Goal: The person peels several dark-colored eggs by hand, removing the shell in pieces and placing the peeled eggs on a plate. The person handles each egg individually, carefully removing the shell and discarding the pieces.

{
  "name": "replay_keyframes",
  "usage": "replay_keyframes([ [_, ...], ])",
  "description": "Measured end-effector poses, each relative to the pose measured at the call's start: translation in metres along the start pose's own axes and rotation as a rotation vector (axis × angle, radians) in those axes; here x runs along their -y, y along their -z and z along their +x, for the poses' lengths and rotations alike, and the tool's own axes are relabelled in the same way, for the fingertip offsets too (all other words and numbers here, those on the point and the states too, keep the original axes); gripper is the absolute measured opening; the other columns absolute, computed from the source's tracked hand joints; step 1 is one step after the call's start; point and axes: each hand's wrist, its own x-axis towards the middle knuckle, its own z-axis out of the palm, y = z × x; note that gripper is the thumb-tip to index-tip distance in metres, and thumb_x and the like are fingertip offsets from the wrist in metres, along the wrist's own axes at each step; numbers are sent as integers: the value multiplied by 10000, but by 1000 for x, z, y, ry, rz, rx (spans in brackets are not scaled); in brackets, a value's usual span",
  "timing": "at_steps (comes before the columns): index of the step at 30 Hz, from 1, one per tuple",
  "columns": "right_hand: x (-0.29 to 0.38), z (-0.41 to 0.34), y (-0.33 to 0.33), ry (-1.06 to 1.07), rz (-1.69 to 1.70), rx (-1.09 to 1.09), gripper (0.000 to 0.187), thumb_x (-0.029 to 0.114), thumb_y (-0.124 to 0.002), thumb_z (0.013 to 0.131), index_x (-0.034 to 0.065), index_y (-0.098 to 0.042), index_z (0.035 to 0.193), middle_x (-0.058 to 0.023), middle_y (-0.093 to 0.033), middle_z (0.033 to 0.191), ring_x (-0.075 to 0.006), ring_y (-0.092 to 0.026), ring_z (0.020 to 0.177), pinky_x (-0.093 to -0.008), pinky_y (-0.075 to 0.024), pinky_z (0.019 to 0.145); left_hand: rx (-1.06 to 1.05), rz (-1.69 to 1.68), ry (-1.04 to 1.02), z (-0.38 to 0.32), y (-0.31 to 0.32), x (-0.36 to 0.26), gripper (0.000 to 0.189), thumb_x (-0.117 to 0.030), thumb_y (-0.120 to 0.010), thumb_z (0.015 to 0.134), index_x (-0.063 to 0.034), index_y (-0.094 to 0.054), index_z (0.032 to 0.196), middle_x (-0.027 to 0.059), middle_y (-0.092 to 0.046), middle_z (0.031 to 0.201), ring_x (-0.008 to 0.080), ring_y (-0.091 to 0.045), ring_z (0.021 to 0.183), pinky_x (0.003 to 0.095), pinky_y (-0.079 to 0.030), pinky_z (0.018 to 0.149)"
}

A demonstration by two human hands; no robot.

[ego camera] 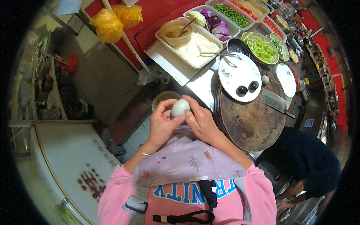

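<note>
A pale blue-green egg point(180, 108) is held between the fingers of both my hands, in front of my chest. My left hand point(164, 119) grips it from the left, and my right hand point(200, 118) has its fingertips on the egg's right side. Behind the hands a round bowl point(161, 98) is partly hidden. Two dark, shiny peeled preserved eggs point(242, 90) lie on a white plate point(236, 70), which rests on the far part of a round wooden chopping block point(247, 121). Another pale egg point(265, 79) and a cleaver point(273, 101) also lie on the block.
Beyond the block stand a tub of white powder point(194, 50), a tub of purple onions point(220, 29), chopped green vegetables point(230, 14) and a bowl of sliced green peppers point(261, 50). Stacked white plates point(285, 80) stand at right. A person in dark clothes point(306, 160) bends nearby.
</note>
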Motion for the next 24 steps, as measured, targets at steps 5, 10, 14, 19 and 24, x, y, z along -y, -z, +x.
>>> replay_keyframes([
  [5, 10, 12, 3, -9, -55, 29, 394, 66, -481, 883, -43, -476, 1261, -279, -625, 900, -442, -623, 827, -462, -497, 718, -31, 39, 0, 5, 5, -5, 491, -108, -757, 821, 42, -492, 1206, 111, -576, 1128, 157, -615, 967, 283, -550, 807],
  [10, 8, 17, -4, -19, 21, 5, 381, 62, -471, 891, -24, -483, 1261, -270, -628, 899, -435, -627, 820, -449, -498, 724, -43, -23, 69, 7, 10, -13, 424, -159, -710, 864, 24, -507, 1188, 111, -616, 1063, 156, -640, 885, 281, -564, 720],
  [14, 7, 20, 1, -330, 358, 182, 350, 142, -476, 944, -7, -490, 1260, -255, -635, 930, -417, -634, 862, -432, -497, 730, -43, -173, 177, 7, 19, -15, 379, -183, -670, 891, 12, -512, 1174, 117, -627, 1057, 156, -651, 866, 282, -567, 711],
  [19, 8, 24, 3, -68, 88, 199, 375, 215, -493, 964, -9, -466, 1264, -258, -639, 923, -411, -645, 857, -431, -502, 725, -59, -91, 115, 6, 18, -15, 394, -191, -692, 866, 16, -513, 1150, 118, -625, 1050, 159, -651, 858, 282, -567, 715],
  [24, 11, 21, -4, 48, 30, 151, 378, 158, -518, 939, -29, -445, 1259, -269, -633, 907, -423, -649, 809, -459, -515, 703, -81, -30, 71, 1, 14, -21, 417, -166, -738, 821, 25, -509, 1111, 120, -625, 1019, 148, -639, 847, 279, -555, 718],
])
